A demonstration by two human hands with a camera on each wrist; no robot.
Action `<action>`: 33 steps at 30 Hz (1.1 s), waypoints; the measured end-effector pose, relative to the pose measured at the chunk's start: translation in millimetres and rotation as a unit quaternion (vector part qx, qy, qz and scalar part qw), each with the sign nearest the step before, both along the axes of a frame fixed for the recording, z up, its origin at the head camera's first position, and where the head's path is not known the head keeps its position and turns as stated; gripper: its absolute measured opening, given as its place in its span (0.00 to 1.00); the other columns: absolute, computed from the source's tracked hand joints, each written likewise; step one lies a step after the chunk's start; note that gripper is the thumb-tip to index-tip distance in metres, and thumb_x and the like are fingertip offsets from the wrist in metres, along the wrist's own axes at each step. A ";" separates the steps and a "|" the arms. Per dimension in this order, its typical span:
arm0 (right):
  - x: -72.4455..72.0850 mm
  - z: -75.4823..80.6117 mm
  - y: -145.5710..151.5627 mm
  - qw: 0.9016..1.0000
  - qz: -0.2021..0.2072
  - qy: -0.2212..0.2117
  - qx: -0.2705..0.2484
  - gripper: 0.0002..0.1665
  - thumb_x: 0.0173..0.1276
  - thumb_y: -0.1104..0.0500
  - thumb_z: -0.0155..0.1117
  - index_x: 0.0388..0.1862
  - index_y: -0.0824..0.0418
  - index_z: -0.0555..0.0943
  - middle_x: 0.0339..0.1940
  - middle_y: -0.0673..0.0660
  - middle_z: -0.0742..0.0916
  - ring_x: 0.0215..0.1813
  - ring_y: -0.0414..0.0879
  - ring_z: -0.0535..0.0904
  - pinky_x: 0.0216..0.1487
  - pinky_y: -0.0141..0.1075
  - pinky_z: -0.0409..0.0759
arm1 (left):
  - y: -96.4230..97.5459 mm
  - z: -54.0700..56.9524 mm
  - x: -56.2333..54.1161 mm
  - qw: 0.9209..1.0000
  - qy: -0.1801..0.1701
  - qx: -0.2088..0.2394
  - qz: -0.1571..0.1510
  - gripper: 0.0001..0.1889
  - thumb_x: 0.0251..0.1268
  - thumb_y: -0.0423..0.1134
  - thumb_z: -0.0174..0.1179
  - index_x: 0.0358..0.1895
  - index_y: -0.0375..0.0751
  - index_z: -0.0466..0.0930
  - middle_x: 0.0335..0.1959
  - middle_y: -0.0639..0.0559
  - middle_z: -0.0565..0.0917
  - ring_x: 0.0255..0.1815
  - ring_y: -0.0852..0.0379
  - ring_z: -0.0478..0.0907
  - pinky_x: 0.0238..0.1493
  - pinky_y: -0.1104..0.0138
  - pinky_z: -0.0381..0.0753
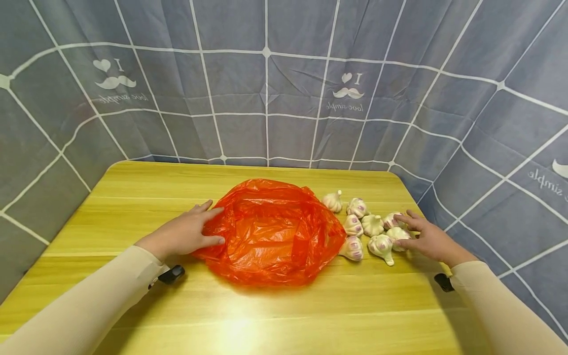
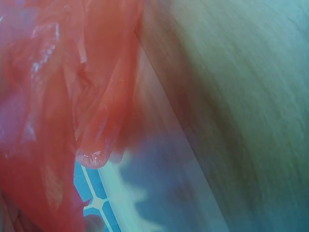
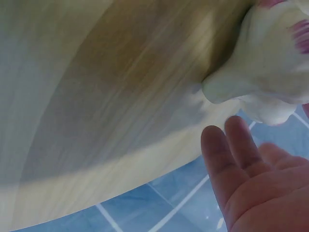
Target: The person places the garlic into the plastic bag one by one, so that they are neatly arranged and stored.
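Left of the left hand (image 1: 184,231), a broad stretch of the wooden bench (image 1: 111,207) runs out to its slanting left edge, which meets the grey gridded cloth (image 1: 26,128). The left hand has its fingers spread and its thumb apart from them at the left side of the red plastic bag (image 1: 270,273); whether fingertips press the thin film cannot be told. The bag lies between the two hands, its wide mouth facing up and its rim crumpled, with a strip of wood beyond it up to the far edge and more wood on the wearer's side. Just right of the bag, towards the right hand (image 1: 428,241), eight garlic bulbs (image 1: 372,225) lie loosely grouped, the leftmost close against the red film. The right hand, well apart from the left, reaches over the rightmost bulbs with fingers extended and unclenched; contact there is unclear. The bench's right edge passes close by that hand, leaving narrow room on its outer side.
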State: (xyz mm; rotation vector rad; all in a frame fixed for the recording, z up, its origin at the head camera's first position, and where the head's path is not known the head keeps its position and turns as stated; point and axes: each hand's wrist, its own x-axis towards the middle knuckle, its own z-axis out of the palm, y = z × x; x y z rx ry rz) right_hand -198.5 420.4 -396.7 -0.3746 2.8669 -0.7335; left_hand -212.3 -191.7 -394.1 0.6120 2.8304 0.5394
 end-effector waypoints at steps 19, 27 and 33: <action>6.6 -13.9 3.1 0.999 -0.010 0.008 -0.037 0.34 0.61 0.58 0.82 0.62 0.70 0.79 0.52 0.63 0.86 0.48 0.40 0.81 0.44 0.29 0.80 | -0.8 -3.2 1.7 1.000 -0.011 0.026 0.005 0.50 0.66 0.59 0.70 0.83 0.39 0.59 0.85 0.30 0.53 0.80 0.25 0.61 0.76 0.35 0.66; 5.6 -15.9 1.6 1.000 0.001 0.029 -0.004 0.39 0.58 0.53 0.84 0.65 0.65 0.80 0.53 0.63 0.87 0.50 0.43 0.79 0.49 0.31 0.78 | -1.4 -4.8 -0.3 1.000 -0.011 0.025 0.008 0.52 0.65 0.60 0.71 0.83 0.36 0.58 0.85 0.33 0.56 0.79 0.28 0.63 0.77 0.37 0.66; 5.0 -16.2 2.2 1.000 0.008 -0.011 -0.018 0.47 0.54 0.53 0.86 0.70 0.66 0.76 0.54 0.64 0.87 0.49 0.42 0.79 0.48 0.31 0.79 | -2.8 -6.2 0.0 1.000 -0.008 0.029 0.006 0.52 0.65 0.60 0.71 0.83 0.34 0.57 0.84 0.33 0.58 0.80 0.29 0.63 0.78 0.38 0.65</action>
